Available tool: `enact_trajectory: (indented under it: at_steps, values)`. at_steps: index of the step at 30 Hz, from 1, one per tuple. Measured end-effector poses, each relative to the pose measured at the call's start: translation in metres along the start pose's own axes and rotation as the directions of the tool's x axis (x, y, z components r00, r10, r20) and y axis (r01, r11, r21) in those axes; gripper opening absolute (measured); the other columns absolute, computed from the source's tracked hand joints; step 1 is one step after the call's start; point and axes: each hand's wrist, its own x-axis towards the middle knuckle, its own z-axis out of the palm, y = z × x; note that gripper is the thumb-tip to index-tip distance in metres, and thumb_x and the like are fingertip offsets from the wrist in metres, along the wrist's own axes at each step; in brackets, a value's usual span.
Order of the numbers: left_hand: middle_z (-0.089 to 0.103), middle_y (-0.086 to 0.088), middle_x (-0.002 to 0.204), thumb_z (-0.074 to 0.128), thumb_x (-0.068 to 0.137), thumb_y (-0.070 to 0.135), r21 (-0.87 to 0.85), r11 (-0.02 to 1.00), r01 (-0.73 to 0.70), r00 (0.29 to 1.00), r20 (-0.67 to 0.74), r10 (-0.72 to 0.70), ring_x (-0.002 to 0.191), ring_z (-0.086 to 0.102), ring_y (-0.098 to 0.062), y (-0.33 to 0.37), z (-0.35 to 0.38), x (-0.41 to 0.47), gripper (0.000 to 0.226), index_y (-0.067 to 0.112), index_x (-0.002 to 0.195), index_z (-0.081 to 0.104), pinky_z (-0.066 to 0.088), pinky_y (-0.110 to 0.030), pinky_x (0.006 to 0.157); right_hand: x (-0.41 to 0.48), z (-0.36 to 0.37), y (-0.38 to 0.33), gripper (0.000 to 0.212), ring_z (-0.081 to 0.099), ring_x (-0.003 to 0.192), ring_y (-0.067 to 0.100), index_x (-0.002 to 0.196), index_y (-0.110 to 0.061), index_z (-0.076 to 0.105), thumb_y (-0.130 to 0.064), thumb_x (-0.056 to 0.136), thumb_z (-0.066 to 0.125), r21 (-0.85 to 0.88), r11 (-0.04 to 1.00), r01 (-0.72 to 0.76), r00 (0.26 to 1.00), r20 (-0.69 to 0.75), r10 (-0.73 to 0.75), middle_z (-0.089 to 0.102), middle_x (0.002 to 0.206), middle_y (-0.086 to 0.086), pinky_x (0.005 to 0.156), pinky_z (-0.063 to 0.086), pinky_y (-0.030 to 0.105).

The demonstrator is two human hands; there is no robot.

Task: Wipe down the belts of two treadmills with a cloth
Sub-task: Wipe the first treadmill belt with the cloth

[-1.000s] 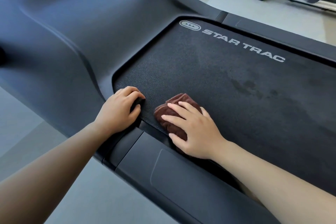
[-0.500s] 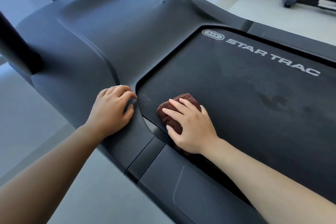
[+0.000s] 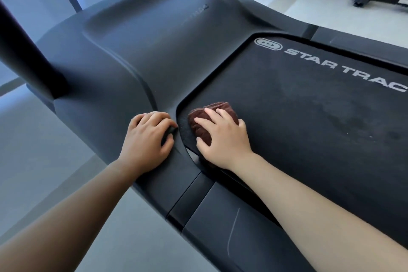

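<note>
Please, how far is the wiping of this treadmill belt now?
Done: no cleaned patch is distinguishable. In hand: the right hand presses the brown cloth on the belt, at its front corner; the left hand rests on the motor cover. Left: the dark smudges farther along, and a second treadmill, not in view.

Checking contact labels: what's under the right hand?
A brown cloth, pressed flat on the treadmill belt by the right hand. Its part beneath the palm and the belt under it are covered.
</note>
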Motion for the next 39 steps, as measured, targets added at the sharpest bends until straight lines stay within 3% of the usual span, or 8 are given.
enact_trajectory:
  at_steps: [6,10,15,22,27,33,39]
  values:
    - [0.060,0.002,0.114,0.046,0.079,0.029,-0.140,0.990,-0.021,1.000,-0.018,0.018,0.110,0.055,-0.025,0.023,0.006,0.012,0.034,0.020,0.106,0.064,0.035,-0.044,0.096,-0.060,-0.027,0.043,0.050,0.023,0.139,0.016,0.133,-0.038,0.048,-0.044,0.084,0.051,-0.028,0.998,-0.052,0.998,0.019,0.053,0.033,0.150,-0.010,0.098,0.026,0.048]
    - [0.058,-0.001,0.117,0.053,0.084,0.025,-0.293,0.952,-0.090,0.994,0.025,0.102,0.111,0.051,-0.027,0.074,0.021,0.037,0.028,0.017,0.108,0.063,0.043,-0.044,0.092,-0.084,-0.052,0.098,0.049,0.019,0.140,0.014,0.135,-0.039,0.044,-0.043,0.086,0.049,-0.078,0.967,-0.244,0.970,-0.019,0.243,0.030,0.152,-0.012,0.100,0.026,0.049]
    - [0.055,0.003,0.121,0.055,0.086,0.024,-0.293,0.927,-0.233,0.964,0.053,0.259,0.114,0.049,-0.023,0.145,0.046,0.079,0.027,0.020,0.112,0.060,0.041,-0.039,0.093,-0.097,-0.073,0.155,0.047,0.018,0.142,0.012,0.135,-0.040,0.044,-0.046,0.089,0.047,-0.043,0.859,-0.510,0.855,-0.131,0.501,0.027,0.153,-0.013,0.105,0.024,0.049]
    - [0.052,0.002,0.126,0.052,0.086,0.028,-0.272,0.930,-0.246,0.964,0.029,0.263,0.119,0.046,-0.022,0.202,0.075,0.157,0.032,0.020,0.117,0.057,0.038,-0.038,0.094,-0.068,-0.068,0.180,0.044,0.021,0.140,0.013,0.131,-0.040,0.049,-0.046,0.087,0.047,0.004,0.872,-0.489,0.854,-0.201,0.479,0.033,0.151,-0.011,0.108,0.020,0.054]
    - [0.050,0.001,0.128,0.051,0.088,0.030,-0.228,0.958,-0.172,0.982,0.034,0.184,0.120,0.044,-0.024,0.188,0.095,0.205,0.033,0.019,0.118,0.055,0.037,-0.040,0.093,-0.003,-0.071,0.216,0.044,0.022,0.138,0.012,0.129,-0.040,0.050,-0.047,0.086,0.046,0.022,0.872,-0.489,0.846,-0.231,0.481,0.035,0.149,-0.011,0.108,0.023,0.052]
    - [0.050,0.007,0.122,0.043,0.082,0.039,-0.304,0.943,-0.133,0.991,-0.018,0.133,0.112,0.046,-0.019,0.175,0.109,0.218,0.036,0.025,0.112,0.056,0.031,-0.039,0.095,0.077,-0.080,0.256,0.043,0.032,0.133,0.017,0.126,-0.038,0.053,-0.047,0.084,0.048,0.025,0.883,-0.469,0.856,-0.233,0.461,0.042,0.144,-0.009,0.105,0.028,0.050]
    - [0.048,0.007,0.123,0.052,0.085,0.032,-0.308,0.946,-0.099,0.994,0.010,0.108,0.115,0.043,-0.018,0.177,0.107,0.217,0.030,0.024,0.114,0.054,0.027,-0.036,0.098,0.058,-0.078,0.239,0.049,0.025,0.139,0.017,0.131,-0.037,0.050,-0.048,0.084,0.051,0.009,0.896,-0.443,0.884,-0.164,0.439,0.034,0.151,-0.007,0.107,0.023,0.052]
